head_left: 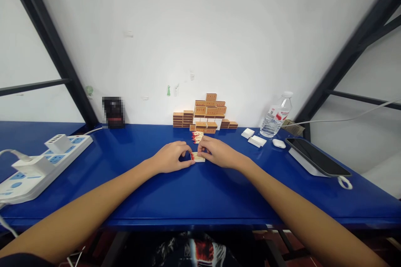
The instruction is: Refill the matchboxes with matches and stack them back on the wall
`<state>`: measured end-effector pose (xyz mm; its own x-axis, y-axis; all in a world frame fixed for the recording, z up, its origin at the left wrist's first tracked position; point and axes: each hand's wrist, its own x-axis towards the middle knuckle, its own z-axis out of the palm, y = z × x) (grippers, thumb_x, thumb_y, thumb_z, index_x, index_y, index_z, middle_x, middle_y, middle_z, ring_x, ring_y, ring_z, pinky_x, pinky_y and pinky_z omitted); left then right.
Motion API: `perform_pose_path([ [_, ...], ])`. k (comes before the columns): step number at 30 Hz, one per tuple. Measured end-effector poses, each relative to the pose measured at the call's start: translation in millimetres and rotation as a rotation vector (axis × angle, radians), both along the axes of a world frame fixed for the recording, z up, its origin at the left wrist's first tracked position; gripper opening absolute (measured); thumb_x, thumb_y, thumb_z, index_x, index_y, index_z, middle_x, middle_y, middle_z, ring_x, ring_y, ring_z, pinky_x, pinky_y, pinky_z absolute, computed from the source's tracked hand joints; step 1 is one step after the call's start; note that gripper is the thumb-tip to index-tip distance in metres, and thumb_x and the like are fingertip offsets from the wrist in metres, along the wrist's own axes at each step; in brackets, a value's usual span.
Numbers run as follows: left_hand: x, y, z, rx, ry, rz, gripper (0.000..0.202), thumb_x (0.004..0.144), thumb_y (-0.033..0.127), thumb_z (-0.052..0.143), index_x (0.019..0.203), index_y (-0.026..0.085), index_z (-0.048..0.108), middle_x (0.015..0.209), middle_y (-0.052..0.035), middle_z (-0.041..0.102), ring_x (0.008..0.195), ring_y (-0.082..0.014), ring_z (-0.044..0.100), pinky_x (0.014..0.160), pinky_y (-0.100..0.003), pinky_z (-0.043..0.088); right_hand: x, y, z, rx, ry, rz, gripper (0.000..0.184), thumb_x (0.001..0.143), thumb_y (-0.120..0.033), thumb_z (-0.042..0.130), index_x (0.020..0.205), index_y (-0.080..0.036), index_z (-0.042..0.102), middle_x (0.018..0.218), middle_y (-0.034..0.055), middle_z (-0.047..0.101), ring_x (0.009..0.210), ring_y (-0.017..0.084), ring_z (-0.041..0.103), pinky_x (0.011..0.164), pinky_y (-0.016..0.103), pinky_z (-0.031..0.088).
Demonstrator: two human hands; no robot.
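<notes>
A small white matchbox tray [200, 159] with red-tipped matches in it lies on the blue table between my hands. My left hand [172, 156] curves around the tray's left end, thumb and fingertips closed against it. Over the right end, my right hand [219, 151] has its fingers pinched together at the matches; what lies between the fingertips is too small to make out. A loose pile of red-tipped matches [197, 137] lies just behind the tray, partly covered by my right hand. Farther back, several brown matchboxes [211, 110] stand stacked against the wall.
On the right are white trays [257, 141], an earbud case [278, 143], a tilted water bottle [275, 119] and a phone [318, 156] on a stand. A power strip [37, 183] with plugs lies left. A dark, pixelated item [113, 112] stands by the wall.
</notes>
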<state>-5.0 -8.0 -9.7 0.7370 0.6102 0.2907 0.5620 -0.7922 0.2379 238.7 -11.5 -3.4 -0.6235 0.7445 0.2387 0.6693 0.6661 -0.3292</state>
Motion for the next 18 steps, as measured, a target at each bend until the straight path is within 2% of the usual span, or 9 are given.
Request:
perform_pose_path([
  [15, 1.0, -2.1, 3.6, -0.008, -0.001, 0.009, 0.03, 0.095, 0.049, 0.063, 0.101, 0.021, 0.069, 0.084, -0.0022, 0.062, 0.081, -0.0204, 0.06, 0.069, -0.031, 0.043, 2.2, 1.7, 0.3, 0.021, 0.007, -0.025, 0.006, 0.095, -0.021, 0.065, 0.089, -0.018, 0.064, 0.095, 0.005, 0.061, 0.081, 0.017, 0.056, 0.069, 0.027, 0.039],
  [18, 0.6, -2.1, 3.2, -0.02, -0.009, 0.024, 0.033, 0.095, 0.05, 0.063, 0.108, 0.021, 0.068, 0.086, -0.0023, 0.063, 0.08, -0.0203, 0.06, 0.068, -0.031, 0.043, 0.9, 2.1, -0.2, -0.019, 0.025, 0.002, 0.006, 0.095, -0.018, 0.064, 0.089, -0.019, 0.064, 0.088, 0.0031, 0.062, 0.078, 0.016, 0.055, 0.067, 0.026, 0.038],
])
